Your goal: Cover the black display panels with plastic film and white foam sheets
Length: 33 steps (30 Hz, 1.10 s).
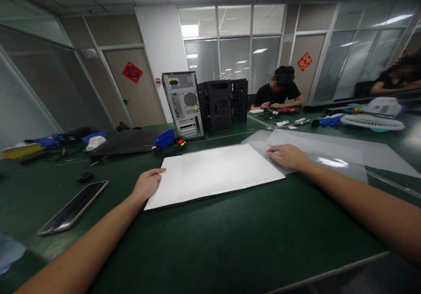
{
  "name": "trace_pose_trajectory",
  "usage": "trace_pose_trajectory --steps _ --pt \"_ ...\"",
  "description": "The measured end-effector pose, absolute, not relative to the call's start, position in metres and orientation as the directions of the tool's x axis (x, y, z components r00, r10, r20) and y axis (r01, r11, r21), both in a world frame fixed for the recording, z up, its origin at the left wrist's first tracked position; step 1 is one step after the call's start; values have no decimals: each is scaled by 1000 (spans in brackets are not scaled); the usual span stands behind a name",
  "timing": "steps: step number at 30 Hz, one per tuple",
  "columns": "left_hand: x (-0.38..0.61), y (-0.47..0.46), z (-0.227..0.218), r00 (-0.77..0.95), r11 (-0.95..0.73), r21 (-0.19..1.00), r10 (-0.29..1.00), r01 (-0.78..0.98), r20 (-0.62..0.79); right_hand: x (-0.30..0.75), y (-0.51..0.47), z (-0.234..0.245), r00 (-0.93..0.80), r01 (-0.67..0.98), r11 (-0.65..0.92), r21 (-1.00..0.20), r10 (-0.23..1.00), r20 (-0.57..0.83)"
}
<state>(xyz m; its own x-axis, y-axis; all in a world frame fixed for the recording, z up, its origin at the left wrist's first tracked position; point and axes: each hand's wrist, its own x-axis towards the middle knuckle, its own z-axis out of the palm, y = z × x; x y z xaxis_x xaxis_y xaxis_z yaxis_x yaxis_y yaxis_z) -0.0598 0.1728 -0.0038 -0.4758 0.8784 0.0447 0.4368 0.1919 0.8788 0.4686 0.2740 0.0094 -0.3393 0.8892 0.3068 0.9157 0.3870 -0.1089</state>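
Note:
A flat white sheet [226, 171] with a thin black edge beneath it lies on the green table in front of me. A paler strip runs down its left part. My left hand [149, 183] grips the left edge, thumb on top and the other fingers hidden at the side. By the right edge is my right hand [287, 157], its thumb and fingers drawn together; what they pinch, if anything, I cannot make out. Clear plastic sheets [315, 151] lie under and beyond that hand, partly beside the white sheet.
Computer cases [186, 105] stand behind the sheet. A smartphone [75, 208] and a small black object [84, 177] lie left, with a dark panel [128, 142] farther back. A white fan [371, 122] lies at right. A person [279, 90] in black sits across the table.

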Motion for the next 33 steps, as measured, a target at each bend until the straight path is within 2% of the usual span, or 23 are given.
trace_pose_trajectory --steps 3,11,15,20,33 --pt "-63 174 -7 -464 184 880 884 438 47 471 275 8 -361 921 386 -53 896 261" --pt "-64 177 -8 -483 172 878 873 447 75 447 260 10 -513 791 570 -223 816 267" --pt "-57 171 1 -484 199 840 871 505 85 449 263 7 -481 822 540 -184 829 285" --pt "-59 170 2 -449 190 779 884 597 128 451 263 6 -501 824 543 -162 832 238" --pt "-56 172 -1 -531 180 891 844 416 77 450 262 6 -576 754 625 -200 777 254"
